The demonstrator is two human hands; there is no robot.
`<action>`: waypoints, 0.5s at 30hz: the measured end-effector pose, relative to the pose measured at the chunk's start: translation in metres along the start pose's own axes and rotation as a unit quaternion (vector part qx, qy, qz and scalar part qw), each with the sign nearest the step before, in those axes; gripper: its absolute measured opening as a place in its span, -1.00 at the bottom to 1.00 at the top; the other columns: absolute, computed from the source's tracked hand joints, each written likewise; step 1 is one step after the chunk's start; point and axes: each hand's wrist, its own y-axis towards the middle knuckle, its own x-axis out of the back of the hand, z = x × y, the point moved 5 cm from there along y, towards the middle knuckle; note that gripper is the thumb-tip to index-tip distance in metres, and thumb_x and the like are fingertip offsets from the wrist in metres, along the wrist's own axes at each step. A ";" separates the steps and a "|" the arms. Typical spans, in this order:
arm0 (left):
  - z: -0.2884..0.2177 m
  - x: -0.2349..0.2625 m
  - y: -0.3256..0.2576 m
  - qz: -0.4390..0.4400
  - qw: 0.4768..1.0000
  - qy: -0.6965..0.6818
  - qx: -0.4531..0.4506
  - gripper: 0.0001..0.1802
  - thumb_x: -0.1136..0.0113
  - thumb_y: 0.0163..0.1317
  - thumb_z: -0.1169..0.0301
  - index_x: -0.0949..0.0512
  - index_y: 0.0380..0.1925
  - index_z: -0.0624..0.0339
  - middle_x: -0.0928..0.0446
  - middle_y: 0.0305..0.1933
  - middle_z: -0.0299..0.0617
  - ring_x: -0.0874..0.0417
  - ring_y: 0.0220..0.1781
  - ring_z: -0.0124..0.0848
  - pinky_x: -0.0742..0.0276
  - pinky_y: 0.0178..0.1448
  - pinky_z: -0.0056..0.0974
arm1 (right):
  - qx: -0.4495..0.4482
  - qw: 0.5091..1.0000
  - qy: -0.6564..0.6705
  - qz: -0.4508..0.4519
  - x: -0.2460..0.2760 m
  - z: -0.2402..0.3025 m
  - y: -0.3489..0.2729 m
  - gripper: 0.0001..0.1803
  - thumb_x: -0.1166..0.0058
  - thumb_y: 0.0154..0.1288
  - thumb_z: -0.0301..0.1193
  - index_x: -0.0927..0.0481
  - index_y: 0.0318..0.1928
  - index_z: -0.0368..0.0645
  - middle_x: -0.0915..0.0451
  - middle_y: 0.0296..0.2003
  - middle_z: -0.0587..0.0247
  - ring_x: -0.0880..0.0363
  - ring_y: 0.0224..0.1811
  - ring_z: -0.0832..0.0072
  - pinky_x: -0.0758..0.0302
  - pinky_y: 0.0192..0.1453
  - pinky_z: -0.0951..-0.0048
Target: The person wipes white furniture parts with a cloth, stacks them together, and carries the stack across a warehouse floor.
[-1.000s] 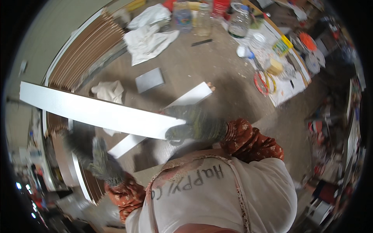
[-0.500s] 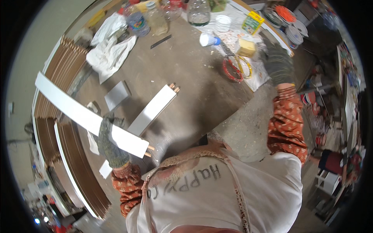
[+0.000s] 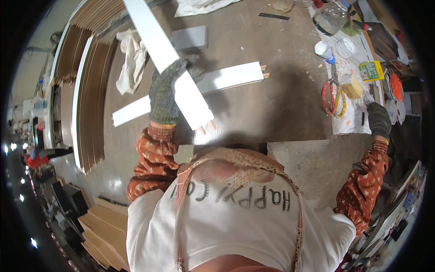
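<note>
My left hand (image 3: pixel 164 95), in a dark grey knit glove, is closed around a long white board (image 3: pixel 156 43). Two wooden dowels (image 3: pixel 207 127) stick out of its near end. That board slants across a second white board (image 3: pixel 233 76) lying on the table, which also has dowels at its right end. At the table's right edge is my right hand (image 3: pixel 379 120), gloved alike, with fingers drawn together; what they hold cannot be made out. Near it sit a yellow sponge block (image 3: pixel 351 86), red-handled and yellow-handled scissors (image 3: pixel 333 97) and a small dark piece (image 3: pixel 363 119).
Stacked boards (image 3: pixel 93 99) line the left side. On the brown table (image 3: pixel 272 109) lie a grey block (image 3: pixel 190 37), a white cloth (image 3: pixel 131 63) and a black strip (image 3: pixel 273 16). A clear jug (image 3: pixel 331 19), white cup (image 3: pixel 323 49) and yellow box (image 3: pixel 371 71) stand at right.
The whole view has shifted and turned. My left hand still grips the board, which now points more away from me. My right hand has drawn nearer, from beyond the sponge to the table's right edge.
</note>
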 end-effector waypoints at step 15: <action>-0.007 0.025 0.004 -0.034 0.961 0.258 -0.090 -0.68 0.03 0.28 0.42 -0.46 -0.05 0.44 -0.51 -0.01 0.10 -0.62 -0.09 -0.16 -0.59 0.01 -0.15 | 0.029 0.931 0.308 -0.195 0.072 -0.032 -0.025 -0.65 0.13 0.31 -0.45 -0.47 0.08 -0.26 -0.58 -0.07 0.15 -0.56 -0.08 0.38 -0.44 0.06 0.46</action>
